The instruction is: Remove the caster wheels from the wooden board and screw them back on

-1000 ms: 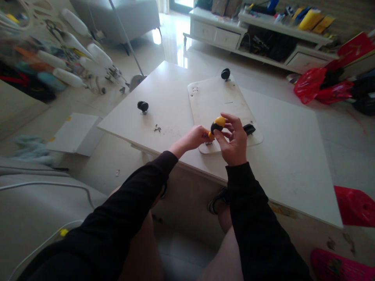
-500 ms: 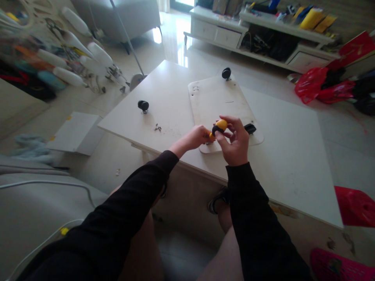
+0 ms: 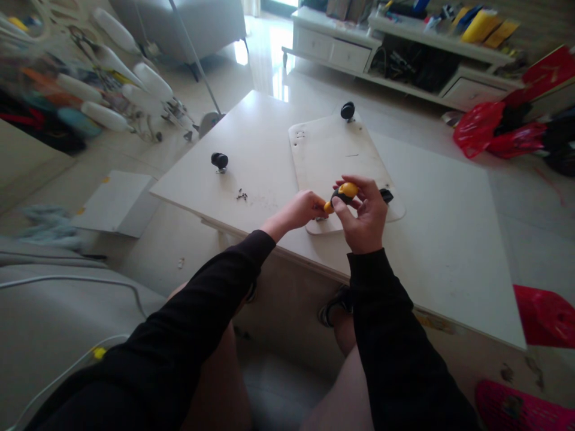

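right hand (image 3: 366, 221) gripping yellow-and-black screwdriver (image 3: 347, 193) by handle, tool tilted over near left corner of pale board (image 3: 330, 170). left hand (image 3: 308, 206) at screwdriver's lower end; cannot tell whether gripping it. board lies on white table (image 3: 449, 251). black wheel (image 3: 347, 111) at far right corner, dark wheel (image 3: 386, 196) beside right hand. loose screws (image 3: 241, 196) left of board.

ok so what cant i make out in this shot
All in the head view:
Tip of the yellow-black tool: hidden by the left hand.
Black caster beside the right hand: partly hidden behind it.
Small dark pieces on the table: too small to count.
Pink item: cut off by the picture's edge.
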Available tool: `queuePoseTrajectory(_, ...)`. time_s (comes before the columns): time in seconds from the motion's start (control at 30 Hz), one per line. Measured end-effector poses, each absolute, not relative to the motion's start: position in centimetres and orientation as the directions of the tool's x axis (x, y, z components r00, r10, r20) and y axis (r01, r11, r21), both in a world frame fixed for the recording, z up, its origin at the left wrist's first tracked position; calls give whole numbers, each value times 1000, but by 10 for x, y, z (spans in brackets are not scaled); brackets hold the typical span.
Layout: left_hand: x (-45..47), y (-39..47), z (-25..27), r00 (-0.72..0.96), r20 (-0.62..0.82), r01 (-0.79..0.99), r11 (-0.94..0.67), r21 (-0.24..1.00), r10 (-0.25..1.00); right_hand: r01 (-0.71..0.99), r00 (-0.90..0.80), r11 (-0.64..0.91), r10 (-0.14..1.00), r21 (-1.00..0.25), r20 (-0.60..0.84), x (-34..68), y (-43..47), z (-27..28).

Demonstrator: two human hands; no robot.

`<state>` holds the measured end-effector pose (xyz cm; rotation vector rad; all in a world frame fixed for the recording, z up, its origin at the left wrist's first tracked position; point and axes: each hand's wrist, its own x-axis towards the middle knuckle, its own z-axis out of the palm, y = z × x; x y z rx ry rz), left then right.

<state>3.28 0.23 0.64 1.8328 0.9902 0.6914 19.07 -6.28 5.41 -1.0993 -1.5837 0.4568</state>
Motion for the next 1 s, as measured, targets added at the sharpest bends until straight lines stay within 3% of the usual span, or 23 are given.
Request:
queuePoseTrajectory(0.23,30,1,6,486,73,416,-304,857,871,530,116,488,768,-693,630,192,-62,61)
queuePoseTrajectory(0.43,30,-1,15,469,66,404,-280,871,881,360,162,489,806,-794,570,191,-58,51)
queuePoseTrajectory(0.57,27,-1,18,423,54,440,-256,861,905,369,185,445,825,-816,534,191,-56,45)
queuePoseTrajectory(0.77,11,1,9,398,-205,672,-133,728,894,373,236,448,801,-812,551,192,-55,43)
queuePoseTrajectory(1.0,26,-11,-9,247,-306,661,71,747,919,373,311,404,793,-835,523,184,-59,45)
